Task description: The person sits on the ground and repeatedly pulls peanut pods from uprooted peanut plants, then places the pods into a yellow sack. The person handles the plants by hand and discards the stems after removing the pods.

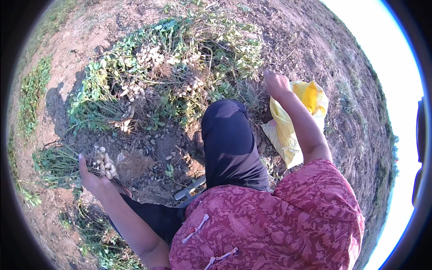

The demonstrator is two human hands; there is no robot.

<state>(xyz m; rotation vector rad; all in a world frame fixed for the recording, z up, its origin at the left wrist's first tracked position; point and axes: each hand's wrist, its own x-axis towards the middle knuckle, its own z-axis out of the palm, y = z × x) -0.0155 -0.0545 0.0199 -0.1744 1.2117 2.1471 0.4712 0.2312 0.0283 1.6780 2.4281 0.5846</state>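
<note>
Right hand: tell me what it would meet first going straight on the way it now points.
Probably the right edge of the heap of leafy plants, ahead and slightly left of the right hand; its height above the ground is unclear.

Harsh sunlight, blown-out white sky point(387, 49)

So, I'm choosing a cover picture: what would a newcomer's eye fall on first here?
Probably the bright yellow sack, right of centre beside the bent knee. Next, the big heap of leafy plants with pale pods across the upper middle, then the podded bunch in the left hand, at far left.
</note>
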